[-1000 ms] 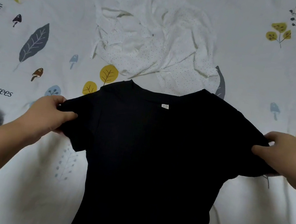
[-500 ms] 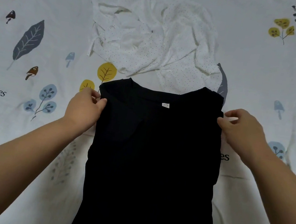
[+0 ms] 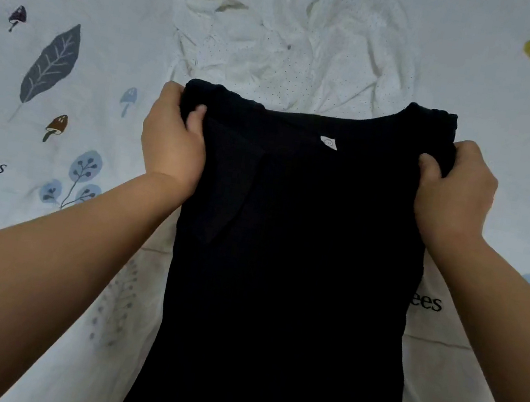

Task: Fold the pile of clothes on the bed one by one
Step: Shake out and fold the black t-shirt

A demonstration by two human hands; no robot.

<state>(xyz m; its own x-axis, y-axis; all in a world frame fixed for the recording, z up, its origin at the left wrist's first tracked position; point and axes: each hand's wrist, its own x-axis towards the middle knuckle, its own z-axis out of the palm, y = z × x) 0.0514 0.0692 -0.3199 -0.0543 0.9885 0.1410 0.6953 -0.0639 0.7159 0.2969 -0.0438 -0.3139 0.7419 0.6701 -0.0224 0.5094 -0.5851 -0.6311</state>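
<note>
I see one soft black cotton shirt (image 3: 296,257), sleeves folded in. My left hand (image 3: 172,142) and right hand (image 3: 454,191) each grip a shoulder. One crumpled white dotted garment (image 3: 289,49) lies beyond, on the bed (image 3: 65,102).

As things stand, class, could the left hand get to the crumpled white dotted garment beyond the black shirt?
Probably not yet: the left hand grips the black shirt's shoulder. Once freed, the crumpled white dotted garment lies uncovered just beyond.
</note>
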